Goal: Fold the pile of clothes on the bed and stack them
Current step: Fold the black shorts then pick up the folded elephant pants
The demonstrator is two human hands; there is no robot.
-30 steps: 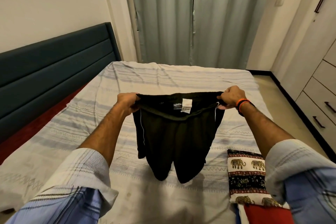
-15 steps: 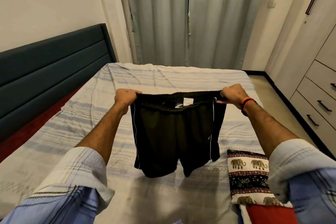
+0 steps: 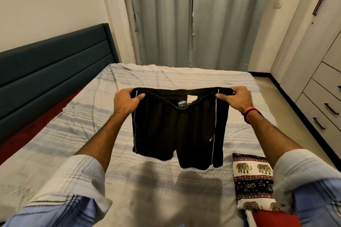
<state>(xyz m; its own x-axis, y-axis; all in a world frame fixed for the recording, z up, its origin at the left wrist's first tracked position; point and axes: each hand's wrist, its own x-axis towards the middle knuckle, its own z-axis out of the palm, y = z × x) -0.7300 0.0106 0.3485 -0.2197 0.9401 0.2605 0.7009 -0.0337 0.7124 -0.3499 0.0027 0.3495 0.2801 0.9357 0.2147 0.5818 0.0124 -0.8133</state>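
A pair of black shorts (image 3: 175,131) with thin white side stripes hangs spread out in the air above the bed (image 3: 88,134). My left hand (image 3: 125,101) grips the left end of the waistband. My right hand (image 3: 238,97), with an orange band at the wrist, grips the right end. The two legs dangle just above the striped sheet and cast a shadow on it. At the lower right lies a folded cloth with an elephant print (image 3: 252,180), and a red folded piece (image 3: 273,219) lies below it at the frame's edge.
A dark padded headboard (image 3: 51,64) runs along the left side of the bed. Grey curtains (image 3: 184,14) hang behind the far end. A wardrobe with drawers (image 3: 324,97) stands at the right, past a strip of floor.
The shorts have been pulled taut and flat between my hands; the legs, bunched together a second ago, now hang apart and straight. My hands moved slightly wider.
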